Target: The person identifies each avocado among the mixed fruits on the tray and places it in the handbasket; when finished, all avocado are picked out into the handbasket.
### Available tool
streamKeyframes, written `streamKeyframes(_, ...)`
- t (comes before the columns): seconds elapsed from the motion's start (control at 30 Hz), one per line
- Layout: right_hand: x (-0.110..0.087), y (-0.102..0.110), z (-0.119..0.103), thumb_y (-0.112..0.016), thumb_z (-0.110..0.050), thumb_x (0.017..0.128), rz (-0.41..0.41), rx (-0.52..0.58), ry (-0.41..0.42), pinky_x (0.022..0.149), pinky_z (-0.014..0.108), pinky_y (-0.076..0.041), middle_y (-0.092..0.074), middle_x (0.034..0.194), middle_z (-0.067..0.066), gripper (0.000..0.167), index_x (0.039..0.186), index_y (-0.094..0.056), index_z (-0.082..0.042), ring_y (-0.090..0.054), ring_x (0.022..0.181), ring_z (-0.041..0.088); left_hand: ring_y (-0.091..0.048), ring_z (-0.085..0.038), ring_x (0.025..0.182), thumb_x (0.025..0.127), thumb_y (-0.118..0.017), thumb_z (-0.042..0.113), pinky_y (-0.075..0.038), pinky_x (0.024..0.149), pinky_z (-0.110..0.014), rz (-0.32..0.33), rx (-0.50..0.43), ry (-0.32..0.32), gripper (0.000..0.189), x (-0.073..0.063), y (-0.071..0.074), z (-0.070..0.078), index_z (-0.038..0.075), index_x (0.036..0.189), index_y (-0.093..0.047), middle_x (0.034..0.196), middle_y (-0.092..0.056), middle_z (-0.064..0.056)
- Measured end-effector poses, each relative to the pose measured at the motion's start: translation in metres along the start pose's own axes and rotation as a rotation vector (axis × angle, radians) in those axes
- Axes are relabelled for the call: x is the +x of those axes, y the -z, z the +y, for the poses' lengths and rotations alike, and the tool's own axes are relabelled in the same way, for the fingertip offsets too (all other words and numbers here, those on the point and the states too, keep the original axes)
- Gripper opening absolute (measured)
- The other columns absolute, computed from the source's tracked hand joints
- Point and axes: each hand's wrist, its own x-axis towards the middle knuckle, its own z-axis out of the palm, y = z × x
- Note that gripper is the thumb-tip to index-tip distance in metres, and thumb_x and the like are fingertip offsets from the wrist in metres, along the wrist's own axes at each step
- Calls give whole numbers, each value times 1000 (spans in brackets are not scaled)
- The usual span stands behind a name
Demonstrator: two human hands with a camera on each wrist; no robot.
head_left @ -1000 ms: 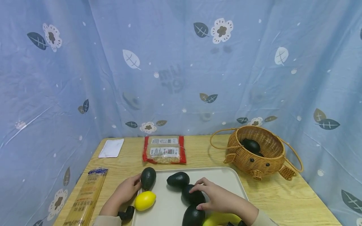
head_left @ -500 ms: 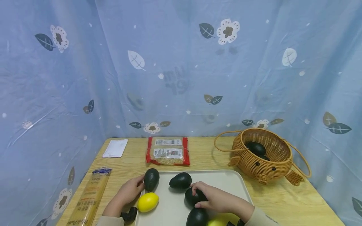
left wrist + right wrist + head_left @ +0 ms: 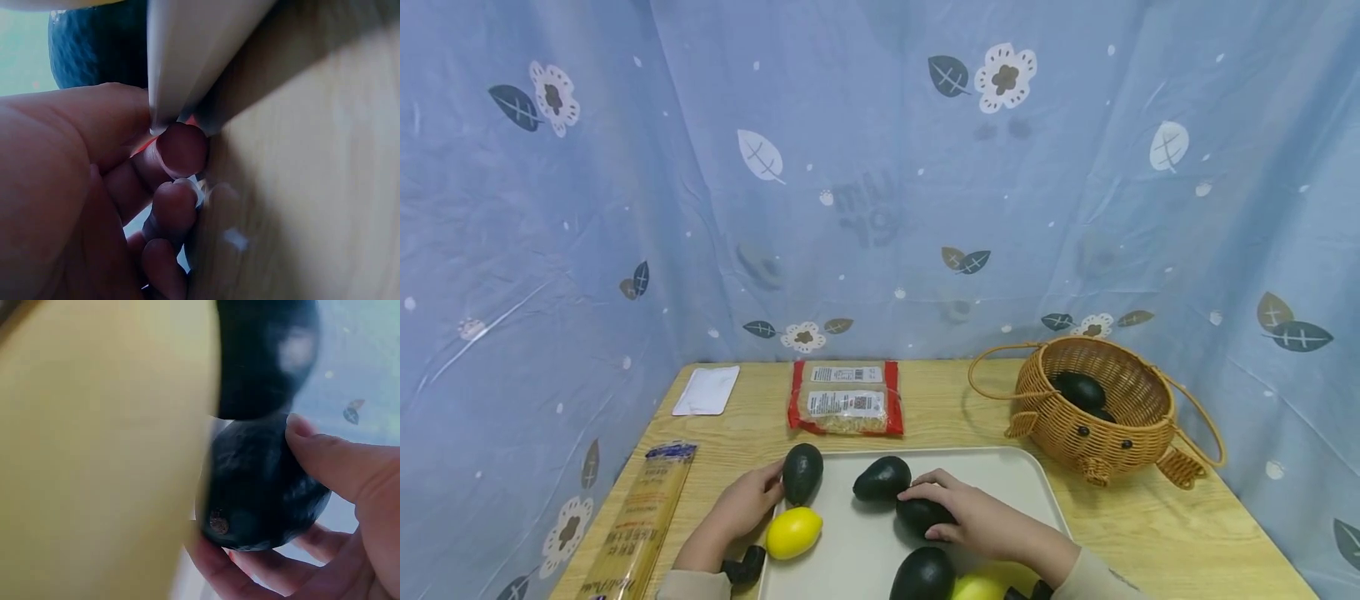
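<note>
My right hand (image 3: 977, 518) grips a dark green avocado (image 3: 920, 518) over the cream tray (image 3: 850, 560). In the right wrist view its thumb and fingers curl round this avocado (image 3: 262, 487). Another avocado (image 3: 883, 480) lies just beyond it, and a third (image 3: 923, 575) sits nearer me. At the tray's left edge, my left hand (image 3: 747, 504) pinches the rim, as the left wrist view shows, thumb inside the wall and fingers outside. Right by that hand lie an avocado (image 3: 803, 475) and a yellow lemon (image 3: 793, 533).
A wicker basket (image 3: 1093, 450) with dark avocados (image 3: 1078, 389) inside stands at the back right. Yellow fruit (image 3: 992, 582) lies at the tray's front, partly hidden. A red-edged food packet (image 3: 846, 404), a white card (image 3: 706, 392) and a pasta pack (image 3: 640, 521) surround the tray.
My right hand has moved its avocado slightly away from the nearer one, opening a gap between them. The left hand stays at the tray rim. The head view has shifted a little.
</note>
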Motion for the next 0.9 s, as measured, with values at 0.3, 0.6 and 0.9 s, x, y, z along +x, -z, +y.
streamKeyframes(0.3,-13,35,-1,-77,-19,96,176,-44,-50,88,40,-59,-53,144,7,56,147,-58,-25,-64,119,30,-64,-38,120,104,-63,11,-46,106,-66,-12,-2,14,46,3,0,3,3,149,-57,137,-66,-20)
streamKeyframes(0.6,-24,75,2,-82,-12,90,419,-153,-129,89,50,-59,-54,141,13,61,146,-60,-22,-65,116,35,-59,-44,129,104,-63,13,-44,107,-67,-25,-10,35,47,4,-2,3,4,150,-56,140,-64,-21)
streamKeyframes(0.9,-41,114,8,-77,-11,96,676,-170,-351,93,72,-49,-43,145,26,62,153,-53,-14,-53,124,56,-60,-44,127,103,-63,11,-45,106,-67,-22,-17,31,48,3,-2,0,3,150,-57,137,-66,-21)
